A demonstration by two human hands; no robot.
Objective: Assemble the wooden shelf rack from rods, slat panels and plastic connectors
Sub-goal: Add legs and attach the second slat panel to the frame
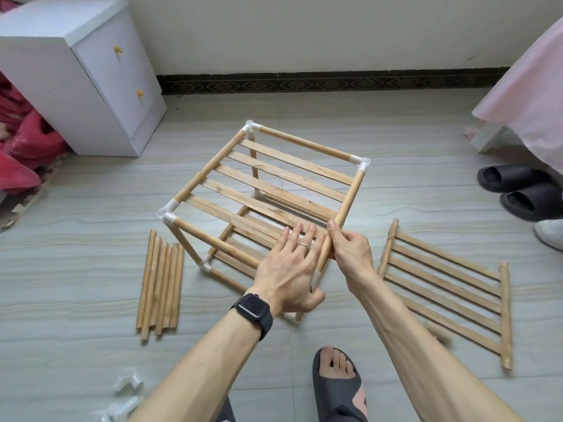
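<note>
While my left hand [286,269] lies flat across the near slats of the top slat panel [274,178] of the rack [210,169], fingers straight and spread, palm down, my right hand [350,248] closes its grip on the side rod [350,193] along the panel's right edge. Thumb and forefinger pinch the rod from above and the other fingers curl round it. Both forearms reach forward and converge at the rack's near right corner. The left wrist, wearing a dark watch [253,310], bends slightly inward, and its thumb sits low by the white corner connector [316,277] there. The left grip is wide and holds nothing. The rack stands on the tiled floor [91,208] in front of me, a cube of rods joined at the corners by white plastic pieces. A bundle of loose rods [161,278] lies to its left, a second slat panel [441,284] lies flat to its right, and spare connectors [128,382] sit near my left elbow.
</note>
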